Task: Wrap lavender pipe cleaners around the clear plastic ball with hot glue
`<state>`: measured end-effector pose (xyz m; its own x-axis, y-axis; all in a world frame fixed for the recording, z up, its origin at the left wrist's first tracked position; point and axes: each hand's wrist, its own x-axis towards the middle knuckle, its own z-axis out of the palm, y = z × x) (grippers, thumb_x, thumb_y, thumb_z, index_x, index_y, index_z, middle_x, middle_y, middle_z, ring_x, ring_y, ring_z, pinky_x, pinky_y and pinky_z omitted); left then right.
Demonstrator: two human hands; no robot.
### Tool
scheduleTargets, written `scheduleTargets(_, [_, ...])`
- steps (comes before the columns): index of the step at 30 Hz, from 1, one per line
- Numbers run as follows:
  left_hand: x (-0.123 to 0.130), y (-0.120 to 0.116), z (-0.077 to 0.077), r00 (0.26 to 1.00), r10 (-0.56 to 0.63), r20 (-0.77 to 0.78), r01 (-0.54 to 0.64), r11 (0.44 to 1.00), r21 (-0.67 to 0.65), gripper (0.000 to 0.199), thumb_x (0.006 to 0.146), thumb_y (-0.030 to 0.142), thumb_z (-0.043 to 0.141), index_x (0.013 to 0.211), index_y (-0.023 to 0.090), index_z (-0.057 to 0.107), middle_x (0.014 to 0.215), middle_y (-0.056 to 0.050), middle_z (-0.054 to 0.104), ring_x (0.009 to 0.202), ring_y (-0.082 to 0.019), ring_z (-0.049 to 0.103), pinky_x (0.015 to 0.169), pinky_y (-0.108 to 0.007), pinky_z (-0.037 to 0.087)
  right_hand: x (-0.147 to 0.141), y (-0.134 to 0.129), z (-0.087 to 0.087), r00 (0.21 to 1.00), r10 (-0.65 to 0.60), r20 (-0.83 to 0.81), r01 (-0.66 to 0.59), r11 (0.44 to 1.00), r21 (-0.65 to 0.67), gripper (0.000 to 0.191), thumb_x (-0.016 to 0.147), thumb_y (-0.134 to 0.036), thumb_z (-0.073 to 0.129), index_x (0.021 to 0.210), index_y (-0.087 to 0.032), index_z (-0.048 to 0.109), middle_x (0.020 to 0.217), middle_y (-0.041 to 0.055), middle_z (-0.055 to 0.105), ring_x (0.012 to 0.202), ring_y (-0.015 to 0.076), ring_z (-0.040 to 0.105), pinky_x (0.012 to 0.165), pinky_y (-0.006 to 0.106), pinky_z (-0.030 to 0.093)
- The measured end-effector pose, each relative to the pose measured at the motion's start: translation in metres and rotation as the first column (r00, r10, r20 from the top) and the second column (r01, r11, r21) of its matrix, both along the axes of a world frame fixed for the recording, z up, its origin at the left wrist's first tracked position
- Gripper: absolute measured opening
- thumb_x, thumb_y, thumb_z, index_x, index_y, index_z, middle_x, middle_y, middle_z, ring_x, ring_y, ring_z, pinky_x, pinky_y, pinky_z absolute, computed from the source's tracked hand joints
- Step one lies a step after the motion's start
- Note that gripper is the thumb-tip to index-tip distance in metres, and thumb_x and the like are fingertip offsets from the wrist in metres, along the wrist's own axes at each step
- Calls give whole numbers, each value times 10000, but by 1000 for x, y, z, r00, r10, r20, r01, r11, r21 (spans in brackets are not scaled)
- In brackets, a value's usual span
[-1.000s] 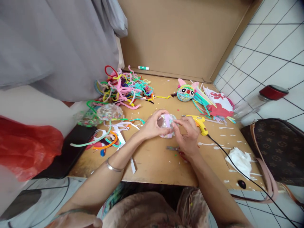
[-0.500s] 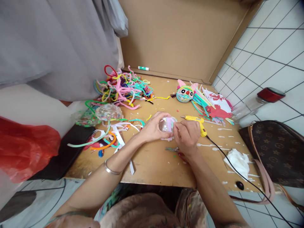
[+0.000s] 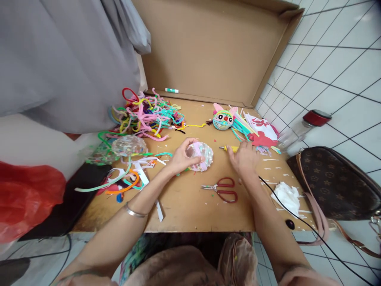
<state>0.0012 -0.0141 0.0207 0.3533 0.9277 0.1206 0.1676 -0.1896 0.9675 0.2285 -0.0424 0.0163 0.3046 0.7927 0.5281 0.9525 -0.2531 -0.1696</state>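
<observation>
My left hand point(image 3: 182, 158) grips a round, clear plastic piece point(image 3: 207, 154) from its left side, thumb across the front. A lilac fuzzy strip runs over this piece, and its rim looks bumpy and whitish. My right hand point(image 3: 245, 159) is closed over a yellow hot glue gun point(image 3: 231, 148), whose nozzle points left toward the plastic piece. Most of the gun's body is hidden under the hand; its black cord trails off to the lower right. Between my forearms lie red-handled scissors point(image 3: 222, 190) with the blades pointing left.
A heap of pipe cleaners point(image 3: 149, 115) sits at the back left near a glue stick point(image 3: 172, 90). Behind my hands lies a pipe-cleaner animal figure point(image 3: 223, 120). Crumpled tissue point(image 3: 287, 198), a jar with red lid point(image 3: 317, 117) and a brown handbag point(image 3: 324, 182) are on the right.
My right hand has left the plastic piece and moved right onto the glue gun. The left hand still holds the piece, now turned. The scissors have come into full view.
</observation>
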Motion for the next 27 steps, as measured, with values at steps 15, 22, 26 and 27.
scheduleTargets(15, [-1, 3, -6, 999, 11, 33, -10, 1000, -17, 624, 596, 408, 763, 1121, 185, 508, 1038, -13, 580, 769, -115, 538, 728, -232, 457, 23, -2, 5, 935, -268, -234, 195, 936, -294, 461, 749, -498, 583, 976, -114, 700, 908, 203, 730, 885, 343, 687, 695, 371, 492])
scheduleTargets(22, [-1, 3, -5, 996, -15, 85, 19, 998, -56, 620, 602, 366, 770, 1134, 183, 508, 971, 0, 575, 718, -95, 514, 678, -208, 448, 7, -14, 1, 948, 184, -260, -80, 928, 364, 454, 723, -486, 593, 1015, -141, 637, 958, 140, 716, 820, 256, 665, 768, 384, 528])
scheduleTargets(26, [-1, 2, -6, 999, -20, 51, 23, 999, -49, 629, 604, 369, 781, 1146, 181, 522, 918, 16, 554, 703, -92, 489, 658, -203, 426, 6, -17, 0, 959, 282, -29, -223, 813, 538, 346, 745, -448, 649, 951, -172, 622, 873, 95, 708, 764, 224, 661, 730, 362, 537])
scheduleTargets(27, [-1, 2, -5, 999, -22, 50, 24, 998, -54, 634, 605, 367, 782, 1152, 179, 521, 908, 19, 546, 698, -89, 482, 654, -202, 421, 6, -18, 1, 956, 291, 28, -256, 789, 559, 331, 741, -431, 670, 943, -174, 617, 849, 82, 705, 745, 216, 660, 707, 351, 536])
